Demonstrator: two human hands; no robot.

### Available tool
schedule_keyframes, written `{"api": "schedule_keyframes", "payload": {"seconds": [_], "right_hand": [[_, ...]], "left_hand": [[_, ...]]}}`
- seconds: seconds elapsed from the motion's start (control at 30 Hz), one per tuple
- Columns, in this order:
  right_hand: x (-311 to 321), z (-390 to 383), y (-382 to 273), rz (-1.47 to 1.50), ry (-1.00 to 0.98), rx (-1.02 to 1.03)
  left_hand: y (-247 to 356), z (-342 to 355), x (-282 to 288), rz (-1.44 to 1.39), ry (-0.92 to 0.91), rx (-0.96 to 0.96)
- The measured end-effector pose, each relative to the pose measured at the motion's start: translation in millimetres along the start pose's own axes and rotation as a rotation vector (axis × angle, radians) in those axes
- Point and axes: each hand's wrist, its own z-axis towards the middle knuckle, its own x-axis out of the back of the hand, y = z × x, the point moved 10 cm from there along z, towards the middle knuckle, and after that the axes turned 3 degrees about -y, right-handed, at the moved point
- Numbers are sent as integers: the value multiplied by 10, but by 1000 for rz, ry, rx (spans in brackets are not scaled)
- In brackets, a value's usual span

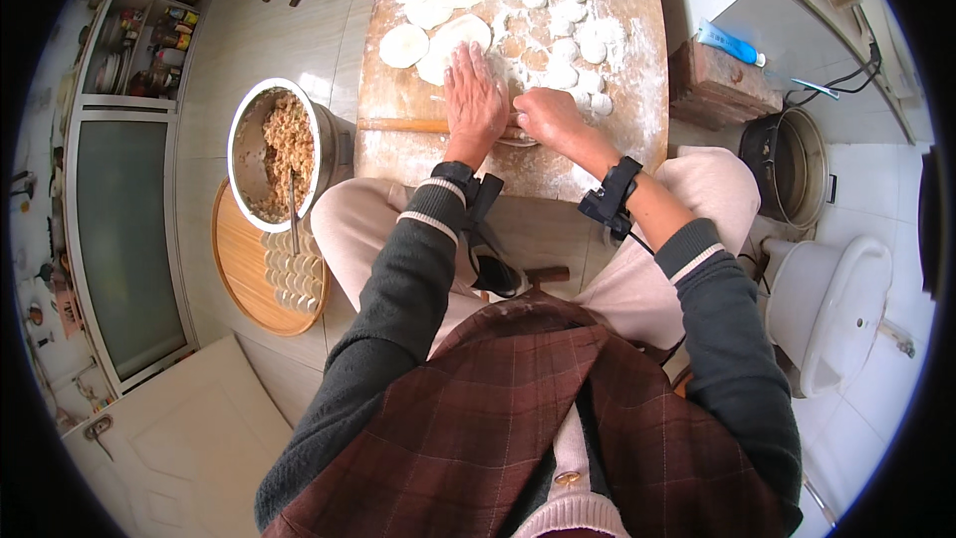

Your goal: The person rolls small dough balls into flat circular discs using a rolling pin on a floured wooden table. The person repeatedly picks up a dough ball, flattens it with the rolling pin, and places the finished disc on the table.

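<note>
My left hand (474, 100) lies flat across a wooden rolling pin (408, 126), fingers stretched toward the far side of the floury board (398, 161). The pin's left end sticks out past that hand. Just to the right, my right hand (550, 116) is closed at the pin's other end, where the pale edge of a dough wrapper (518, 142) shows below it. Most of this wrapper is hidden by the hands. Beyond my left fingertips lie several rolled wrappers (403, 46), some overlapping. Small flattened dough pieces (562, 50) are scattered in flour at the right.
Left of the board stands a metal bowl (235, 139) of minced filling (289, 139) with a utensil in it. Below it, a round wooden tray (234, 249) carries rows of dumplings (295, 274). Bricks (722, 90) with a blue tube (732, 43), a pot (819, 164) and a white basin (846, 314) are at right.
</note>
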Motion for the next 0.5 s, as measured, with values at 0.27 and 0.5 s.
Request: {"api": "schedule_keyframes", "payload": {"seconds": [0.27,0.5], "right_hand": [[-124,21,165,83,-145,-113],[10,22,44,-75,-43,-20]], "left_hand": [[76,-499,58,43,-254,25],[-34,6,-117,-54,-99,43]]}}
